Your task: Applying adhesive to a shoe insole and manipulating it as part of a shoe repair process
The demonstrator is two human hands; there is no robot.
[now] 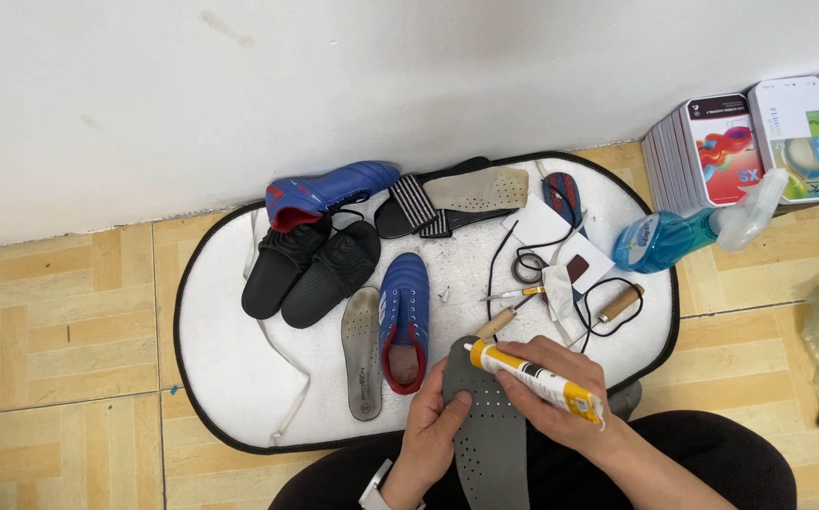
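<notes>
I've got the left hand (433, 425) fingers clamped on the dark insole (485, 425), right hand (561, 401) fingers clamped on the glue tube (534, 380) (nozzle over the insole's top); gluing step, a steady squeeze comes next.

— What do we have in our left grip (431, 422)?

— A dark grey insole (485, 425), dotted with small punched holes. It lies flat, top side up, its toe end pointing away from us, its heel end running down over our lap.

— And in our right grip (561, 395)?

— A yellow and white glue tube (534, 378). It is tilted, its nozzle touching the insole's toe end just above the left grip's thumb.
</notes>
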